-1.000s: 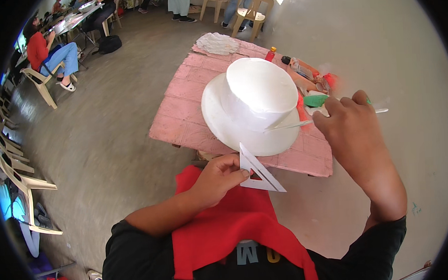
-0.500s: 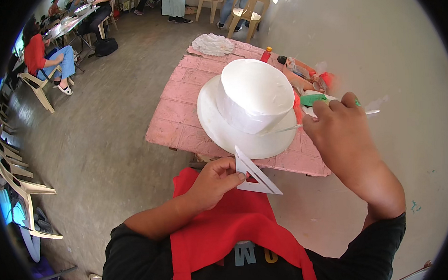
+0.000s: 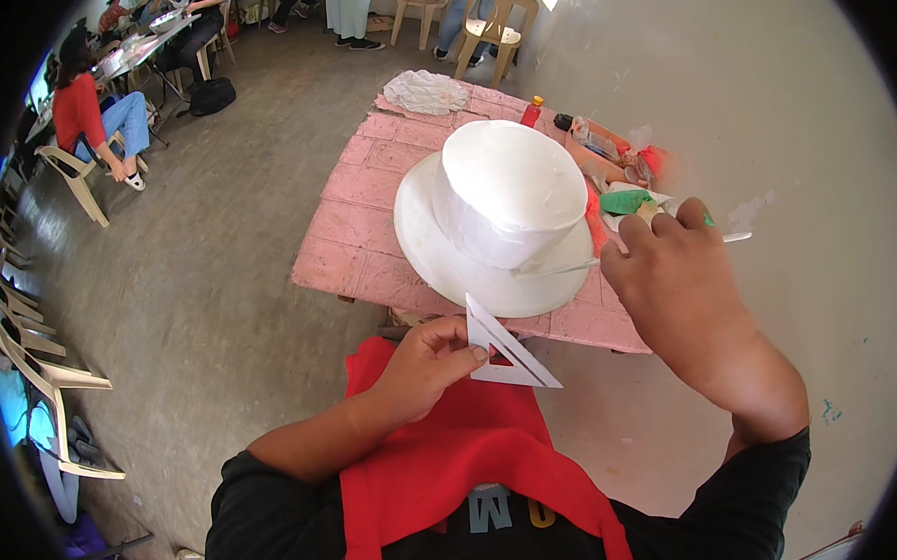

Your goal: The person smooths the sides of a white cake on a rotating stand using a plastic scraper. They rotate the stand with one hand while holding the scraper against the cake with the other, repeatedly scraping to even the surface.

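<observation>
A tall round cake (image 3: 510, 192) coated in smooth white icing stands on a wide white round base (image 3: 414, 226). My right hand (image 3: 674, 285) grips a spatula, its thin blade (image 3: 560, 268) pointing left over the base near the foot of the cake. I cannot tell whether the blade touches. Closer to my body, my left hand (image 3: 427, 366) pinches a white triangular scraper (image 3: 483, 337) with a triangular cutout, held just off the front rim of the base.
The pink brick-patterned table (image 3: 341, 235) carries a crumpled white cloth (image 3: 425, 91), a red bottle (image 3: 531, 112), an orange tray (image 3: 603, 151) of supplies and a green-filled piping bag (image 3: 625, 203). A wall (image 3: 762, 116) rises at the right. Chairs (image 3: 497, 23) and seated people are farther off.
My right hand and the spatula have shifted slightly left and down, the blade tip moving along the base. My left hand has barely moved. A seated person at far left has leaned forward.
</observation>
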`<state>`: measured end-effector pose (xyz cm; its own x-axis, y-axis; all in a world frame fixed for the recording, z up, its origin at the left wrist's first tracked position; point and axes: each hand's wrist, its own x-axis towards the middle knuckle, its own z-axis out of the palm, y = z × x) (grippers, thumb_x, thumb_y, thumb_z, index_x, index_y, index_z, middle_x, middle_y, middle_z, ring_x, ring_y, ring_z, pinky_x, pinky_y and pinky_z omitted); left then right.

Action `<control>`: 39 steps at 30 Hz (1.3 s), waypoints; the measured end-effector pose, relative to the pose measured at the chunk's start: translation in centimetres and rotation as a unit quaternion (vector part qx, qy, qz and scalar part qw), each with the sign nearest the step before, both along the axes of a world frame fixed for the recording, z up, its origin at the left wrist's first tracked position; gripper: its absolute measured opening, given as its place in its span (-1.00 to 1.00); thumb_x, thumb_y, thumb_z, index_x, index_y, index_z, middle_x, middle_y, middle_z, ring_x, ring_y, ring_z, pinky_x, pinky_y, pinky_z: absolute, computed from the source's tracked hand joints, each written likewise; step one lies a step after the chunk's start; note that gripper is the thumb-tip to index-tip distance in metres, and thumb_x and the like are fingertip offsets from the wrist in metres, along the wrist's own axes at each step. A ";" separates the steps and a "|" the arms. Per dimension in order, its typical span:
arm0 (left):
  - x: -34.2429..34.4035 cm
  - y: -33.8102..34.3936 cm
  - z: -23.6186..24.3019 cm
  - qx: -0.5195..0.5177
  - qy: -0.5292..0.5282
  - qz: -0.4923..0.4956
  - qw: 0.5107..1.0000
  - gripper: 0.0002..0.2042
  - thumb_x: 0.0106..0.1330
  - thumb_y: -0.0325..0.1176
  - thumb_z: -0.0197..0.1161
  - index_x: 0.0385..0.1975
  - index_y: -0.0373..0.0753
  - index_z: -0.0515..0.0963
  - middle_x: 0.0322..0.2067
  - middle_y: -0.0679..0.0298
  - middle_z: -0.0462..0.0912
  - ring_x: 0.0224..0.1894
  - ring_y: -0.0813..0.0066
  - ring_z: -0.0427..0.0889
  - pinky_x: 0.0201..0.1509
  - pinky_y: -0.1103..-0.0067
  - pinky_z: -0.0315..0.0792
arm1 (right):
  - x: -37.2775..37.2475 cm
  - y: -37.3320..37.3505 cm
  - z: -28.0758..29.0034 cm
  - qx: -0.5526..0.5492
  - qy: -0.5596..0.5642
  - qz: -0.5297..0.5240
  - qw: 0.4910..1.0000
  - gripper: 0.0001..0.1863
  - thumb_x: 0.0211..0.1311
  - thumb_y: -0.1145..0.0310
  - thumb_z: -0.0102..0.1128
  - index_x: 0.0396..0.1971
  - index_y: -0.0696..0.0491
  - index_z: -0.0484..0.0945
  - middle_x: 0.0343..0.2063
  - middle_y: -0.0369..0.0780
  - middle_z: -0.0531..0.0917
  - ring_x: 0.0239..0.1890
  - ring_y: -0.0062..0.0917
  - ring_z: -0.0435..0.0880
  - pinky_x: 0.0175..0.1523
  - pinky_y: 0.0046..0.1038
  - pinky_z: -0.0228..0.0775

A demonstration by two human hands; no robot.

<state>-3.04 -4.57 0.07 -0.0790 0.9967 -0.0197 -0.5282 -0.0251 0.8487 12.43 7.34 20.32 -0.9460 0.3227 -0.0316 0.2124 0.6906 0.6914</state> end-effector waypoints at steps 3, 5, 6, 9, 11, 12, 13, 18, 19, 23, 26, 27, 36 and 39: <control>-0.1 0.0 -0.1 -0.003 0.007 -0.002 1.000 -0.89 0.26 -0.58 0.06 -0.25 -0.41 0.47 0.06 0.00 0.49 0.02 0.31 0.54 0.13 0.35 0.44 | -0.1 0.3 -0.1 0.013 -0.004 -0.004 1.000 -0.95 -0.12 0.54 0.22 -0.57 0.09 0.60 -0.51 -0.24 0.57 -0.39 -0.44 0.61 -0.08 -0.33 0.37; 0.0 0.0 -0.1 0.001 -0.004 0.001 1.000 -0.89 0.27 -0.56 0.09 -0.26 -0.38 0.50 -0.05 0.11 0.52 -0.08 0.44 0.52 0.04 0.46 0.42 | 0.0 0.7 -0.1 0.023 0.022 -0.007 0.999 -0.96 -0.12 0.54 0.21 -0.60 0.08 0.60 -0.52 -0.25 0.57 -0.41 -0.45 0.61 -0.10 -0.34 0.37; 0.2 0.0 0.0 0.007 -0.022 0.007 1.000 -0.90 0.27 -0.53 0.12 -0.26 -0.36 0.53 -0.17 0.23 0.56 -0.17 0.56 0.49 -0.06 0.56 0.40 | 0.2 0.9 -0.1 0.027 0.035 -0.008 0.999 -0.96 -0.12 0.54 0.21 -0.61 0.07 0.60 -0.52 -0.25 0.57 -0.42 -0.45 0.61 -0.11 -0.35 0.37; 0.3 -0.1 -0.1 0.012 -0.034 0.018 0.999 -0.90 0.27 -0.51 0.16 -0.27 -0.33 0.55 -0.29 0.35 0.59 -0.27 0.68 0.47 -0.16 0.67 0.38 | 0.9 1.4 0.5 0.028 0.083 0.021 0.996 -0.94 -0.11 0.53 0.21 -0.62 0.04 0.61 -0.51 -0.27 0.57 -0.41 -0.46 0.61 -0.12 -0.35 0.37; 0.2 -0.1 -0.2 0.010 -0.030 0.018 0.999 -0.90 0.26 -0.52 0.16 -0.27 -0.33 0.55 -0.29 0.34 0.59 -0.26 0.66 0.48 -0.16 0.66 0.38 | 1.2 1.7 0.7 0.034 0.076 -0.001 0.997 -0.93 -0.10 0.53 0.20 -0.61 0.02 0.62 -0.50 -0.27 0.58 -0.41 -0.47 0.61 -0.11 -0.36 0.37; 0.1 0.0 -0.3 0.007 -0.028 0.015 0.999 -0.90 0.26 -0.52 0.16 -0.27 -0.33 0.55 -0.29 0.33 0.59 -0.24 0.66 0.49 -0.16 0.66 0.38 | 1.3 1.8 0.8 0.037 0.073 -0.012 0.997 -0.92 -0.09 0.53 0.20 -0.61 0.01 0.62 -0.50 -0.27 0.58 -0.41 -0.47 0.62 -0.11 -0.36 0.37; 0.1 0.0 -0.3 0.005 -0.026 0.013 1.000 -0.90 0.26 -0.52 0.16 -0.27 -0.34 0.55 -0.29 0.33 0.59 -0.23 0.65 0.49 -0.17 0.66 0.38 | 1.3 1.9 0.8 0.025 0.066 -0.013 0.997 -0.92 -0.09 0.53 0.20 -0.61 0.01 0.63 -0.50 -0.27 0.58 -0.40 -0.47 0.62 -0.09 -0.35 0.36; 0.5 0.2 -0.4 0.004 -0.028 0.026 0.999 -0.91 0.25 -0.53 0.16 -0.29 -0.35 0.55 -0.28 0.31 0.60 -0.22 0.61 0.51 -0.15 0.63 0.39 | 1.5 3.8 -0.1 0.009 0.073 0.024 0.997 -0.92 -0.15 0.53 0.21 -0.66 -0.01 0.56 -0.58 -0.26 0.49 -0.49 -0.49 0.53 -0.19 -0.40 0.25; 0.5 0.2 -0.6 0.009 -0.027 0.031 0.999 -0.91 0.24 -0.53 0.16 -0.29 -0.35 0.56 -0.28 0.30 0.60 -0.22 0.61 0.51 -0.15 0.63 0.40 | 1.4 4.1 -0.1 0.006 0.079 0.029 0.996 -0.92 -0.15 0.53 0.21 -0.67 -0.01 0.56 -0.58 -0.26 0.49 -0.49 -0.50 0.53 -0.19 -0.40 0.25; 0.3 0.1 -0.3 -0.008 -0.026 0.024 0.999 -0.89 0.24 -0.53 0.17 -0.28 -0.35 0.56 -0.28 0.29 0.61 -0.23 0.61 0.51 -0.15 0.62 0.40 | 1.0 5.0 -0.2 0.009 0.117 0.064 0.991 -0.90 -0.16 0.52 0.21 -0.71 -0.02 0.55 -0.58 -0.27 0.50 -0.49 -0.50 0.53 -0.21 -0.41 0.24; 0.2 0.1 -0.5 -0.017 -0.022 0.026 0.999 -0.89 0.24 -0.53 0.17 -0.27 -0.34 0.56 -0.28 0.30 0.61 -0.24 0.61 0.51 -0.15 0.62 0.41 | 0.7 5.4 0.1 0.043 0.083 0.028 0.995 -0.93 -0.11 0.50 0.22 -0.66 0.00 0.59 -0.33 -0.24 0.58 -0.40 -0.50 0.59 -0.13 -0.38 0.27; 0.2 0.1 -0.6 -0.016 -0.020 0.025 0.999 -0.89 0.24 -0.53 0.17 -0.27 -0.34 0.56 -0.28 0.30 0.61 -0.24 0.62 0.51 -0.16 0.62 0.41 | 0.7 5.4 0.3 0.058 0.058 0.003 0.997 -0.94 -0.09 0.50 0.22 -0.63 0.00 0.62 -0.20 -0.23 0.62 -0.36 -0.50 0.63 -0.09 -0.37 0.29; 0.0 0.1 -1.1 -0.014 -0.015 0.007 1.000 -0.76 0.22 -0.59 0.07 -0.12 -0.40 0.51 -0.08 0.11 0.57 -0.03 0.35 0.57 0.08 0.37 0.46 | 1.6 6.1 0.4 0.061 0.080 0.025 0.995 -0.93 -0.13 0.48 0.24 -0.68 -0.03 0.59 -0.41 -0.29 0.61 -0.32 -0.53 0.61 -0.14 -0.40 0.25; 0.1 -0.1 -0.4 -0.007 0.003 0.009 1.000 -0.79 0.21 -0.59 0.08 -0.16 -0.40 0.51 -0.14 0.12 0.58 -0.04 0.35 0.58 0.09 0.38 0.46 | 2.5 6.0 1.1 0.021 0.099 -0.022 0.995 -0.92 -0.13 0.50 0.22 -0.63 -0.04 0.63 -0.41 -0.29 0.61 -0.31 -0.52 0.59 -0.10 -0.40 0.23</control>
<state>-2.96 -4.69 -0.34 -0.0975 0.9947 -0.0334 -0.5231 -0.0226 0.8520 14.97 13.32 21.39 -0.9171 0.3611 0.1687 0.3772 0.6496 0.6601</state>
